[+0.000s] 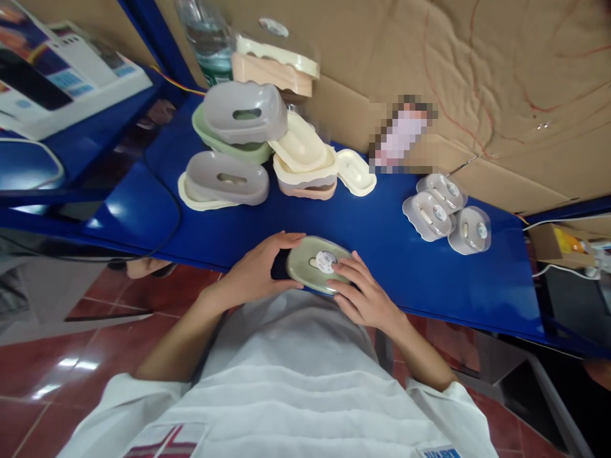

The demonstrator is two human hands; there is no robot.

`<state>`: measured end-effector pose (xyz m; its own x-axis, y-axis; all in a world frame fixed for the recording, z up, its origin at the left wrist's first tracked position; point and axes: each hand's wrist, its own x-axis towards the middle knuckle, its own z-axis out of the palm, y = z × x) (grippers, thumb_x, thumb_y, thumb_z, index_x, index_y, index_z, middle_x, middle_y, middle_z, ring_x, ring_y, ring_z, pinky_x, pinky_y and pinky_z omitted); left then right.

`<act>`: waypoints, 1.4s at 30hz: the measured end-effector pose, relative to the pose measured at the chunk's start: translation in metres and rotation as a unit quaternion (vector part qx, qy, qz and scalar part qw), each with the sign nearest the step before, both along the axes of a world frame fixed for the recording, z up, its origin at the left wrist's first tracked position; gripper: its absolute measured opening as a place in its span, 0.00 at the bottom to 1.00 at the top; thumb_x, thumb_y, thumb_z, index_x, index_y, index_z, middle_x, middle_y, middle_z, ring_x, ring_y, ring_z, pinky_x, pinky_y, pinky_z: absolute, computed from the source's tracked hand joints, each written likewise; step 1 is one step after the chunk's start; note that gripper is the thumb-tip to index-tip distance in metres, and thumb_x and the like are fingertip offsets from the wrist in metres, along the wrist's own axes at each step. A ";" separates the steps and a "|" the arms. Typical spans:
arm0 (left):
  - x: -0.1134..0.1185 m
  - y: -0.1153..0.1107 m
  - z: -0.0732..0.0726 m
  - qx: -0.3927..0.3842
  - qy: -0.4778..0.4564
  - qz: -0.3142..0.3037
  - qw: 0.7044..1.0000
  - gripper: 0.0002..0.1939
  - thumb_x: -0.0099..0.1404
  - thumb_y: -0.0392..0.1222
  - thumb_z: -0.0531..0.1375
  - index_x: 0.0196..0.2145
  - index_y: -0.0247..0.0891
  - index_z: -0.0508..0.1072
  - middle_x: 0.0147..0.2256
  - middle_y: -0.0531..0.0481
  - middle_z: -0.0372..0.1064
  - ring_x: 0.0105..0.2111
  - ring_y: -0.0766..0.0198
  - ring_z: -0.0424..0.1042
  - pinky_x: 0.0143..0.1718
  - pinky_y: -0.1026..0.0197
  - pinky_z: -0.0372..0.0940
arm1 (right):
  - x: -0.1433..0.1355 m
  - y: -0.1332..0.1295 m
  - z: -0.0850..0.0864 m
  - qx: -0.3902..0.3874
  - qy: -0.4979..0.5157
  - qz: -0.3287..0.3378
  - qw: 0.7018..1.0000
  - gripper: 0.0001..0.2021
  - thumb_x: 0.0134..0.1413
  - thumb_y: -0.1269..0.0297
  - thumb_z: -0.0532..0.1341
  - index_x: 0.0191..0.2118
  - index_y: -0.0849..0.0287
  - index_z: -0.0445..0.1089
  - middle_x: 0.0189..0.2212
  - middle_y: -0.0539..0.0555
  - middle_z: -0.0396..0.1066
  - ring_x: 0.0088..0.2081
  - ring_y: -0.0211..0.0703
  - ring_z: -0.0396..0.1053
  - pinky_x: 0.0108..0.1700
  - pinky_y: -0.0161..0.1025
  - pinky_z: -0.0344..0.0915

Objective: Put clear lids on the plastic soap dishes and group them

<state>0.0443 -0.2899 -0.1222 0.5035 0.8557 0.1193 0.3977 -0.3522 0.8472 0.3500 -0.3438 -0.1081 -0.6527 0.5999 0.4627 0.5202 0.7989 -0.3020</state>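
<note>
one green box (300, 264), where?

at the near edge of the table (382, 267).

held?

the left hand (254, 270) holds one end between thumb and fingers; the right hand (370, 300) lays spread fingers on the other, touching the sticker (325, 262). whether that one grips, i can't tell.

At the near edge of the blue tabletop (396, 273), left fingers (289, 240) and right fingers (352, 276) hold a green oval box (300, 262), the right ones resting at its round label (325, 261). Grey, green, cream and peach trays (219, 105) stack toward the far left corner; three clear-lidded boxes (469, 232) cluster toward the far right.
</note>
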 end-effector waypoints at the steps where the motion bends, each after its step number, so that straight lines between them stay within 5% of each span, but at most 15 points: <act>1: 0.000 0.000 0.001 -0.011 -0.011 0.000 1.000 0.41 0.62 0.65 0.74 0.64 0.44 0.68 0.70 0.39 0.67 0.71 0.43 0.67 0.72 0.36 0.63 | -0.002 0.001 0.000 0.007 -0.005 0.000 1.000 0.17 0.73 0.63 0.64 0.63 0.55 0.72 0.60 0.60 0.74 0.69 0.56 0.68 0.76 0.68 0.62; 7: 0.000 -0.002 0.004 -0.022 -0.009 0.006 1.000 0.41 0.63 0.65 0.73 0.65 0.43 0.66 0.71 0.38 0.66 0.71 0.44 0.67 0.72 0.38 0.63 | -0.008 0.001 0.000 0.014 -0.047 -0.045 0.998 0.23 0.73 0.61 0.66 0.69 0.52 0.70 0.60 0.60 0.76 0.67 0.53 0.72 0.76 0.64 0.64; 14: 0.000 -0.001 0.007 -0.021 0.001 0.005 1.000 0.42 0.63 0.68 0.72 0.66 0.45 0.67 0.70 0.40 0.68 0.70 0.45 0.69 0.72 0.39 0.64 | 0.001 -0.006 0.002 -0.073 -0.066 -0.069 0.993 0.31 0.71 0.61 0.68 0.74 0.45 0.65 0.80 0.61 0.49 0.81 0.65 0.45 0.73 0.64 0.67; 21: -0.003 -0.001 0.000 0.046 0.067 -0.015 0.997 0.35 0.73 0.60 0.66 0.71 0.47 0.64 0.75 0.41 0.59 0.73 0.46 0.64 0.74 0.39 0.63 | 0.032 -0.001 0.007 -0.058 -0.049 -0.105 0.992 0.31 0.70 0.61 0.69 0.74 0.43 0.66 0.76 0.60 0.59 0.79 0.63 0.53 0.73 0.65 0.68; 27: -0.018 0.009 0.006 0.181 0.112 0.081 0.974 0.23 0.79 0.51 0.60 0.68 0.49 0.68 0.72 0.42 0.61 0.72 0.47 0.64 0.73 0.39 0.63 | 0.096 0.004 0.003 0.028 -0.087 -0.288 0.953 0.29 0.70 0.58 0.68 0.73 0.46 0.67 0.73 0.64 0.64 0.74 0.68 0.63 0.70 0.69 0.69; 33: -0.047 0.036 0.003 0.265 0.165 0.240 0.919 0.25 0.78 0.48 0.59 0.70 0.50 0.68 0.74 0.41 0.59 0.73 0.38 0.61 0.74 0.26 0.55 | 0.121 0.021 -0.003 0.069 -0.118 -0.366 0.920 0.27 0.73 0.52 0.64 0.73 0.49 0.67 0.71 0.68 0.67 0.71 0.69 0.66 0.66 0.70 0.70; 37: -0.061 0.048 -0.002 0.266 0.212 0.263 0.903 0.20 0.81 0.51 0.53 0.65 0.49 0.72 0.66 0.52 0.72 0.74 0.42 0.61 0.75 0.20 0.37 | 0.113 0.031 -0.001 0.076 -0.127 -0.384 0.911 0.28 0.77 0.58 0.59 0.77 0.50 0.61 0.74 0.69 0.61 0.75 0.70 0.61 0.67 0.74 0.67; 42: -0.052 0.041 -0.006 0.278 0.182 0.239 0.912 0.13 0.81 0.47 0.56 0.53 0.50 0.81 0.54 0.47 0.81 0.62 0.48 0.76 0.76 0.28 0.45 | 0.063 0.041 0.012 0.057 -0.133 -0.286 0.947 0.33 0.76 0.66 0.59 0.81 0.48 0.52 0.78 0.65 0.56 0.77 0.65 0.57 0.75 0.73 0.58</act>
